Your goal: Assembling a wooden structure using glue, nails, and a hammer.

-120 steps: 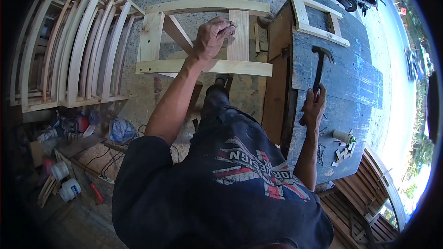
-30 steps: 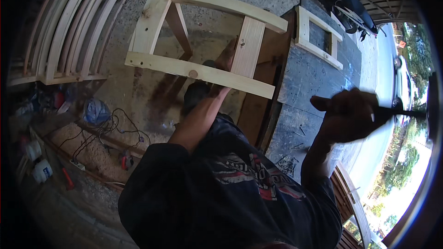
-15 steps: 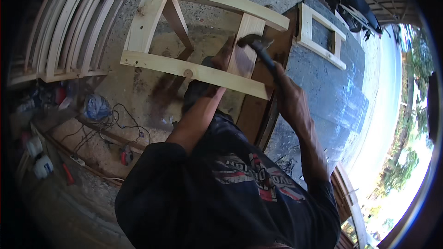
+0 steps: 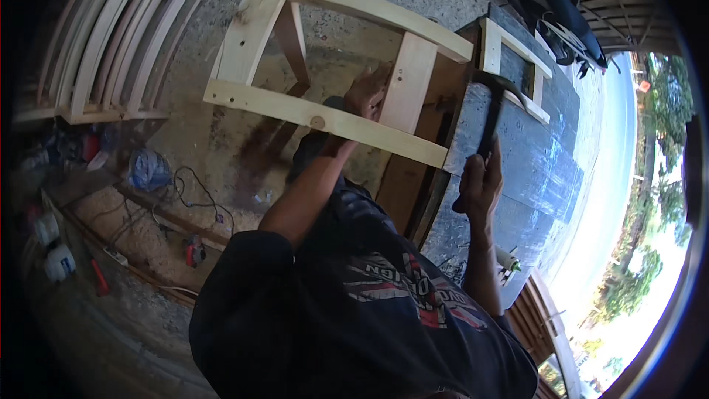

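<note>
A pale wooden frame (image 4: 288,114) with long rails lies across in front of me, partly over the dark workbench (image 4: 473,229). Its flat crosspiece (image 4: 410,81) joins the two rails near the right end, and small dark marks show on it. My left hand (image 4: 367,94) reaches under the near rail and grips the crosspiece's left edge; some fingers are hidden. In my right hand (image 4: 481,183), closed round the handle, is a claw hammer (image 4: 493,107). The hammer's head is up to the right of the frame, apart from the wood.
A smaller wooden frame (image 4: 543,70) lies on the bench's far part. Several slatted wooden frames (image 4: 111,52) stand at the far left. Cords (image 4: 196,196), a blue plastic bundle (image 4: 150,170) and a red-handled tool (image 4: 100,278) lie at left. A tube (image 4: 508,259) sits by my right forearm.
The hammer has swung from over the crosspiece to the right, away from the frame. My right hand has moved right and down. The wooden frame appears shifted slightly right in the view.
</note>
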A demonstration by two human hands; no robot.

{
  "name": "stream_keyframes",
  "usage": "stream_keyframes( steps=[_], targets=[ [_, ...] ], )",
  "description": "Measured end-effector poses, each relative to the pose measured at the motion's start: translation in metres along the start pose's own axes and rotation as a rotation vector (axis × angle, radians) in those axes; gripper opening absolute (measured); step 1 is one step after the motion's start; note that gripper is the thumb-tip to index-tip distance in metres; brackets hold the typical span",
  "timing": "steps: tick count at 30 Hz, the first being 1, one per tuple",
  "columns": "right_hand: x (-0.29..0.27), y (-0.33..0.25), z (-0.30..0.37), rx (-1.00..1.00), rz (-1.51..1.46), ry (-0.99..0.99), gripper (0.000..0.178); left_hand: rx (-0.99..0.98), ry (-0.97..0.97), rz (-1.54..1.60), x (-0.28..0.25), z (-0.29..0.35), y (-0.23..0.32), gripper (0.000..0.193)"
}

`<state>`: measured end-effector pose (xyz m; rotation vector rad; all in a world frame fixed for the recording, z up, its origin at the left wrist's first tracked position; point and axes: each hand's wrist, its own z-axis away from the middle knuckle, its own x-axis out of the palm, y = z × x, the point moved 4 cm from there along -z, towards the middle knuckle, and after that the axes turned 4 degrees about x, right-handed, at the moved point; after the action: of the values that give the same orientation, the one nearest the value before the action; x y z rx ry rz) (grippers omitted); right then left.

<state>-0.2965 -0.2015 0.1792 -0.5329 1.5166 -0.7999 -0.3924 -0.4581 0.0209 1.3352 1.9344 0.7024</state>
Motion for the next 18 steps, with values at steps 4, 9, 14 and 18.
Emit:
stream_keyframes(
  steps=[4,9,14,18],
  targets=[
    [0.030,0.071,0.027,0.491,-0.529,0.072,0.051,-0.126,-0.009,0.324,-0.012,-0.002,-0.003,0.041],
    [0.103,0.084,0.043,0.611,-0.842,0.016,0.019,-0.186,0.030,0.500,-0.010,-0.003,-0.008,0.044],
    [0.124,0.028,0.058,0.650,-0.805,-0.197,0.016,-0.050,0.013,0.331,-0.016,-0.008,-0.009,0.046],
    [0.122,0.012,0.060,0.625,-0.895,0.014,0.017,0.077,-0.049,0.198,-0.015,-0.007,-0.011,0.035]
  ],
)
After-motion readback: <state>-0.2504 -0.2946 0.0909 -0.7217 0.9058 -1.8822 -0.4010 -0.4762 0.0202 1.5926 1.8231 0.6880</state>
